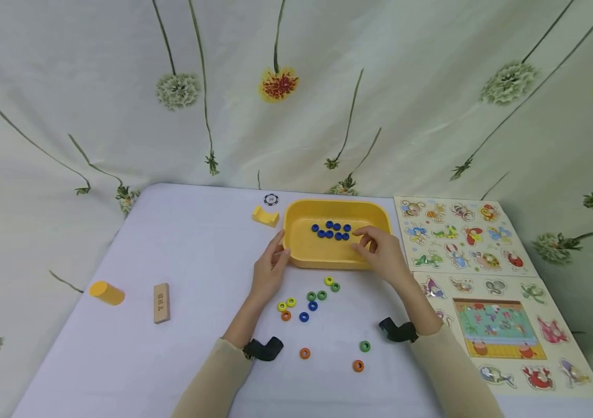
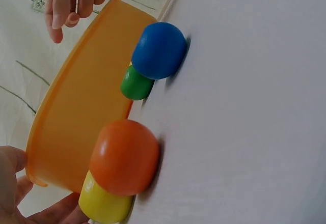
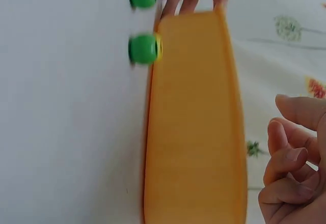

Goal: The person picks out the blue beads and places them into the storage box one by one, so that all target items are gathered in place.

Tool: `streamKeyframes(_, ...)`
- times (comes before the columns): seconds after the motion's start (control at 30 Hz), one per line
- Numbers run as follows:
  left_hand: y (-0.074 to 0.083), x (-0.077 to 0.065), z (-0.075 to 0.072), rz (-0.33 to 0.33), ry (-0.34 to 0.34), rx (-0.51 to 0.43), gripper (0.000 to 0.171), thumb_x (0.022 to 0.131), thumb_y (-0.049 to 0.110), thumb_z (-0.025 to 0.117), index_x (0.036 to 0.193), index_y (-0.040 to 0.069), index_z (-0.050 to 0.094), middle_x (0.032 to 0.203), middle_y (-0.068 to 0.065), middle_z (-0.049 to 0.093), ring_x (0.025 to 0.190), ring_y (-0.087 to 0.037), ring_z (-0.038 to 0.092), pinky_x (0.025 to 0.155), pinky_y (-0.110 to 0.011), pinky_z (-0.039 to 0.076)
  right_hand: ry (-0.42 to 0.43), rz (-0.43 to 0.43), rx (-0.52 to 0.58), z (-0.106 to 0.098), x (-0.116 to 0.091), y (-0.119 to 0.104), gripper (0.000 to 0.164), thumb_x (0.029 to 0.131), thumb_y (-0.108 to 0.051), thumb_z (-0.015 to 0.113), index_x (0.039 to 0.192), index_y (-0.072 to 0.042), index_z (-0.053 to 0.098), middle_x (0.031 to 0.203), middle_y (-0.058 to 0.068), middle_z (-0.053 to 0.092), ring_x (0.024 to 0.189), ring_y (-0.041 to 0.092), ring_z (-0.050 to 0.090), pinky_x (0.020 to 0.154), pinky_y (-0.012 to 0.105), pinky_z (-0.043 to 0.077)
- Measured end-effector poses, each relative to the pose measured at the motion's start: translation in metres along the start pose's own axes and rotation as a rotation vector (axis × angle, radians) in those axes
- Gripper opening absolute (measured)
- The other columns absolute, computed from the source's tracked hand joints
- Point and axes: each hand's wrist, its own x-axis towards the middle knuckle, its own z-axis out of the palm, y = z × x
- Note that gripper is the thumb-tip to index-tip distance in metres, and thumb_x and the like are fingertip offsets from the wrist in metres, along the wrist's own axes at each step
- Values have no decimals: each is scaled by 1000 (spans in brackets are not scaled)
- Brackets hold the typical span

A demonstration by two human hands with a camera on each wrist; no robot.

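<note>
A yellow tray (image 1: 338, 262) stands toward the table's far side, with several blue beads (image 1: 329, 234) on its floor. At its left front corner my left hand (image 1: 268, 271) touches the outside of the tray, fingers along the left end. Over the tray's right part hovers my right hand (image 1: 384, 255). Its thumb and index finger are apart with nothing between them, and the other fingers bend loosely, as the right wrist view shows. In front of the tray lie loose beads: blue (image 1: 304, 317), green (image 1: 322, 295), yellow (image 1: 291, 302) and orange (image 1: 304, 353).
Picture puzzle boards (image 1: 450, 235) lie along the right side, partly under the right forearm. Left of the tray are a yellow notched block (image 1: 265, 217) and a round chip (image 1: 271, 200). Farther left are a wooden block (image 1: 161, 303) and a yellow cylinder (image 1: 107, 293). A flowered cloth hangs behind.
</note>
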Motion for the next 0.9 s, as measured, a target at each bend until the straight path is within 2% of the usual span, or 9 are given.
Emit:
streamKeyframes(0.13,0,-1,0,-5,0,4,45,90,42,44,132,46,30,117,-4,51,99,-18,54,83,-36,47,-19,-94,78,8,-22,-13,22,78,-22,67,98,-14,62,70,-5,53,54,10,41,46,20,33)
streamKeyframes(0.3,0,0,1,-7,6,7,45,90,43,43,132,47,29,119,-3,51,100,-18,54,82,-36,48,-150,-230,180,24,-42,-31,23,77,-20,68,98,-15,63,71,-8,55,53,6,41,45,18,35)
streamKeyframes(0.4,-1,0,1,-8,5,10,45,90,44,43,132,47,29,120,-4,50,100,-19,54,83,-36,48,-210,-278,185,33,-48,-37,24,76,-19,70,98,-14,63,70,-10,55,51,4,41,45,17,35)
streamKeyframes(0.53,-2,0,1,-14,-1,12,45,89,46,43,132,47,29,121,-4,50,101,-19,54,83,-36,48,-258,-253,126,42,-52,-38,23,73,-18,72,94,-12,65,68,-13,53,52,2,39,46,17,35)
streamKeyframes(0.7,-1,0,1,-15,-9,9,45,89,46,43,132,48,28,120,-4,50,101,-19,54,84,-36,48,-354,-193,7,53,-56,-35,21,75,-28,70,94,-19,65,67,-17,51,54,2,41,50,18,36)
streamKeyframes(0.9,0,0,0,-14,-10,-9,46,90,43,43,133,47,28,120,-4,50,101,-19,54,83,-36,48,-397,-198,-104,66,-59,-30,20,75,-30,70,93,-22,66,65,-18,49,58,2,45,56,18,38)
